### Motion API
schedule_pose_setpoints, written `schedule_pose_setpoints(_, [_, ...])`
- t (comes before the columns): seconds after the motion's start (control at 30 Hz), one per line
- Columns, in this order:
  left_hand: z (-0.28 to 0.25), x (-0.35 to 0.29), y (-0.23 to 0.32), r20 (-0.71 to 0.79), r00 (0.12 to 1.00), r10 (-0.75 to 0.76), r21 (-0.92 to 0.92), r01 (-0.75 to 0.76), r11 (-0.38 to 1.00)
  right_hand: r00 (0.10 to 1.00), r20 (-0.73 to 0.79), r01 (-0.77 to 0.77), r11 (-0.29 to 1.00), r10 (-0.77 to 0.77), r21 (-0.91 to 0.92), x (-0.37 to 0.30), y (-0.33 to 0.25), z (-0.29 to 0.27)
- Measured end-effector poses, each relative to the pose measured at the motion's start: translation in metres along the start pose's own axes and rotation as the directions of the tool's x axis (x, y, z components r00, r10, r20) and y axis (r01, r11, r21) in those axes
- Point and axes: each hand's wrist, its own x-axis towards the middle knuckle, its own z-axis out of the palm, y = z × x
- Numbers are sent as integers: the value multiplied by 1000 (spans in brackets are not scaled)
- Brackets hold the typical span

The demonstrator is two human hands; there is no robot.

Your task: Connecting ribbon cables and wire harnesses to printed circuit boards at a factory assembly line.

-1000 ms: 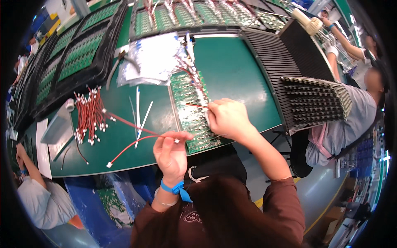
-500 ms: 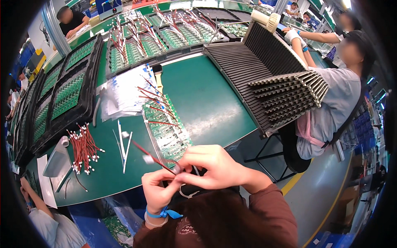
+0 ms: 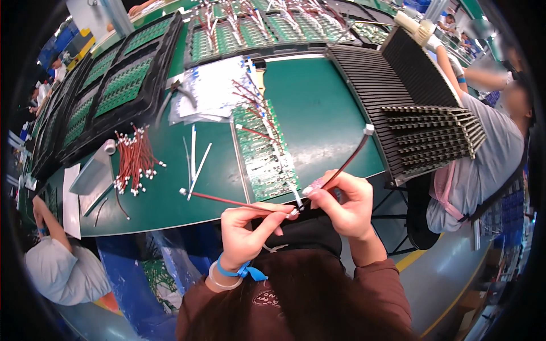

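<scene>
My left hand (image 3: 247, 233) is closed, thumb and fingertips pinching a red wire cable (image 3: 227, 200) near its white connector. The cable's other end reaches left over the table. In my right hand (image 3: 348, 207), also pinched, is a red-and-black wire cable (image 3: 354, 154) that curves up to a white connector. The fingertips of both hands are close together at the table's front edge. Just beyond them lies a green circuit board panel (image 3: 259, 170) with several red wire cables along it. Left of the panel are thin white strips (image 3: 199, 171).
A pile of red wire cables (image 3: 135, 156) lies to the left beside a clear holder (image 3: 96, 176). White printed bags (image 3: 210, 88) sit behind. Black trays (image 3: 162, 79) of boards line the left and back. A black slotted rack (image 3: 369, 71) stands at right, near a seated person (image 3: 489, 142).
My hands have moved apart, the right one rightward. Each now holds a separate cable, where a blurred cable was between them before. The view has shifted, so the table appears farther right.
</scene>
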Motion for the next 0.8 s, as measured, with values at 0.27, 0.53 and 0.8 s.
schedule_pose_setpoints(0.27, [1,-3,-1,8,999,-42,20,42,999,996,-30,82,993,-85,-82,-4,1,5])
schedule_pose_setpoints(0.53, [-6,-5,-3,-3,1000,-11,103,11,995,978,158,162,975,-138,-155,-4,-4,13])
schedule_pose_setpoints(0.8, [-15,12,-28,-57,996,71,145,-62,987,990,-87,81,959,-108,-273,1,33,3])
